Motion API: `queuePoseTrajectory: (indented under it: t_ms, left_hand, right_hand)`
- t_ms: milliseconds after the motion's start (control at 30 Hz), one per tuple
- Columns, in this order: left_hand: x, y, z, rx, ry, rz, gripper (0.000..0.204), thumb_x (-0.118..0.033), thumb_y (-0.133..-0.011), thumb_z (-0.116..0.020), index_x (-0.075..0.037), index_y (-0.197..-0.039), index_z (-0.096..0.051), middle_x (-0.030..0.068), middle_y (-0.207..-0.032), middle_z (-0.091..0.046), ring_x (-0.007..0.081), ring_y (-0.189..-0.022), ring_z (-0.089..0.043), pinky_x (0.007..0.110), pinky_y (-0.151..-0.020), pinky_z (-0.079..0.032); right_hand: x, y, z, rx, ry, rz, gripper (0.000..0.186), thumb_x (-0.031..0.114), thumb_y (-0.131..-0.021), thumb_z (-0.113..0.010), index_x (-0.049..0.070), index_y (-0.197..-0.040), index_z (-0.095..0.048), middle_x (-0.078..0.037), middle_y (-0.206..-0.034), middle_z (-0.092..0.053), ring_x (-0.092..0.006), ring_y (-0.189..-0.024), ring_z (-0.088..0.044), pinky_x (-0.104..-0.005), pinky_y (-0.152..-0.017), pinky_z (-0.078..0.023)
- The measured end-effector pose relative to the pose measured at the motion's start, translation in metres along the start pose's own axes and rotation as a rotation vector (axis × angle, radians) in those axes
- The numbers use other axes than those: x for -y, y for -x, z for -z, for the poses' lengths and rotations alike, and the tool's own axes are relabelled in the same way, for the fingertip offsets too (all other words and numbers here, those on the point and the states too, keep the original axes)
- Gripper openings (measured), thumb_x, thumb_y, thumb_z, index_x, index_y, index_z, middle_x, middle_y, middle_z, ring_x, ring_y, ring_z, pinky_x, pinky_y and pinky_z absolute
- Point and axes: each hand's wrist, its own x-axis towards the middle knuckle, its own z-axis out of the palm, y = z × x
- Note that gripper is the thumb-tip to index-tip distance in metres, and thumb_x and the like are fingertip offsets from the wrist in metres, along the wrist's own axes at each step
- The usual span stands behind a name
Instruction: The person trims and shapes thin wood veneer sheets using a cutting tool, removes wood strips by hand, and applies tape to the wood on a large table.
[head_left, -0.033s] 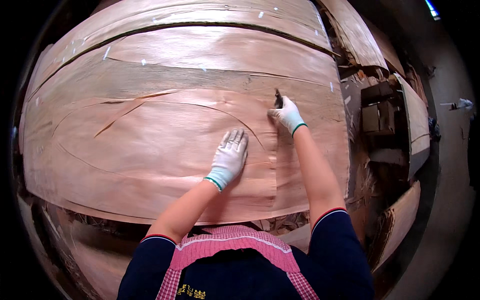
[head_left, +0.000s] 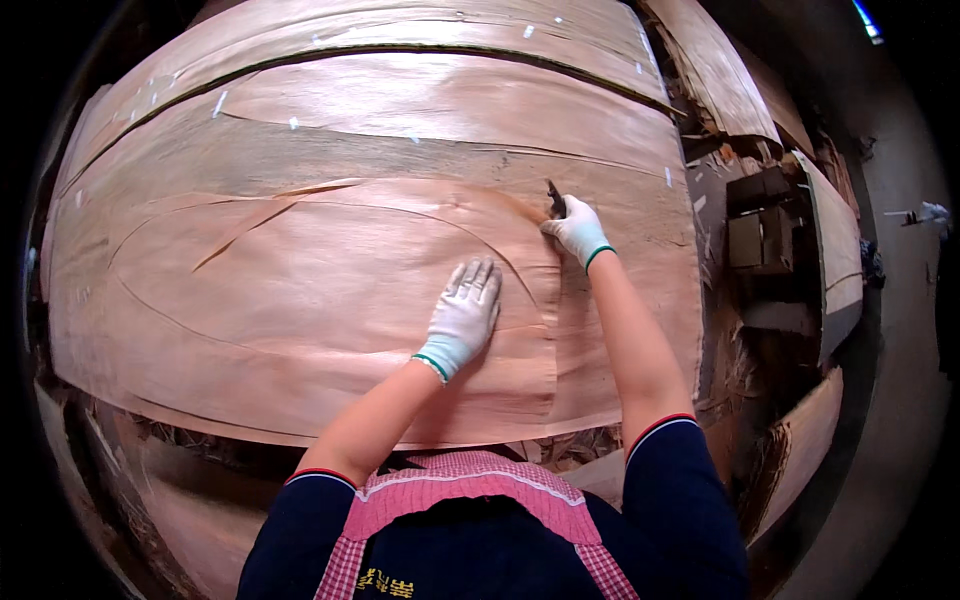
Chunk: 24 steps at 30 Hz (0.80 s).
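My left hand [head_left: 463, 315], in a white glove with a green-edged cuff, lies flat on a pinkish sheet of wood veneer [head_left: 350, 290], fingers outstretched. Farther right, my gloved right hand [head_left: 582, 230] is closed round a small dark knife-like tool [head_left: 556, 200] whose tip points away from me. That hand is at the sheet's far right corner, where the edge looks slightly lifted. A long curved slit runs across the sheet, and a narrow loose veneer strip [head_left: 240, 238] lies over its far left part.
Under the sheet is a wide veneer stack [head_left: 625, 330], with small white tape pieces and a dark gap across its far part. Wooden blocks [head_left: 760, 240] and leaning boards [head_left: 830, 250] stand to the right. Veneer scraps [head_left: 580, 445] lie along the near edge.
The whole view has shifted very slightly. The veneer edge beside my right hand looks a little more raised. My left hand stays on the same spot of the sheet.
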Motion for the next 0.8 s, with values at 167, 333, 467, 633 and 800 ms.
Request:
queuePoseTrajectory:
  t_ms: [167,333,467,633,800]
  left_hand:
    - [0.001,0.003,-0.005,-0.022,0.034,-0.010,0.046,-0.022,-0.090,-0.054,-0.001,-0.131,-0.049,0.0205,-0.139,-0.048,0.0336,-0.131,-0.043,0.045,-0.114,-0.027]
    - [0.006,-0.002,0.005,-0.002,-0.012,-0.053,0.055,-0.027,-0.089,-0.056,0.000,-0.136,-0.043,0.0232,-0.141,-0.044,0.0351,-0.133,-0.040,0.044,-0.115,-0.026]
    - [0.004,0.010,0.048,0.275,0.958,0.169,0.069,-0.027,-0.089,-0.064,0.003,-0.142,-0.031,0.0222,-0.134,-0.050,0.0292,-0.128,-0.045,0.039,-0.108,-0.035]
    - [-0.016,0.051,0.113,0.277,1.961,0.612,0.059,-0.017,-0.095,-0.059,0.004,-0.142,-0.030,0.0131,-0.113,-0.064,0.0207,-0.108,-0.060,0.035,-0.097,-0.046]
    - [-0.018,0.082,0.129,0.226,1.813,0.659,0.043,-0.018,-0.097,-0.058,0.005,-0.130,-0.045,0.0106,-0.103,-0.067,0.0190,-0.104,-0.062,0.034,-0.095,-0.048]
  right_hand:
    - [0.024,0.082,0.011,-0.608,0.191,0.400,0.021,0.015,-0.083,-0.065,0.011,-0.103,-0.060,-0.014,-0.102,-0.060,-0.0379,-0.090,-0.061,-0.0475,-0.075,-0.048]
    - [0.038,0.191,-0.006,-0.865,-0.215,0.508,0.019,-0.001,-0.078,-0.069,0.007,-0.092,-0.059,-0.012,-0.085,-0.064,-0.0292,-0.070,-0.066,-0.0342,-0.059,-0.050]
    - [0.041,0.257,-0.032,-0.796,-0.186,0.580,0.026,-0.003,-0.072,-0.068,0.008,-0.094,-0.059,-0.012,-0.087,-0.064,-0.0305,-0.070,-0.063,-0.0366,-0.060,-0.050]
    - [0.031,0.327,-0.065,-0.258,-0.376,0.448,0.019,-0.002,-0.077,-0.064,0.003,-0.094,-0.056,-0.009,-0.082,-0.060,-0.0193,-0.073,-0.061,-0.0296,-0.069,-0.050]
    - [-0.007,0.341,-0.076,-0.326,-1.146,-0.403,0.040,0.046,-0.093,-0.060,0.008,-0.083,-0.053,0.000,-0.066,-0.054,-0.0064,-0.047,-0.041,-0.0217,-0.043,-0.031]
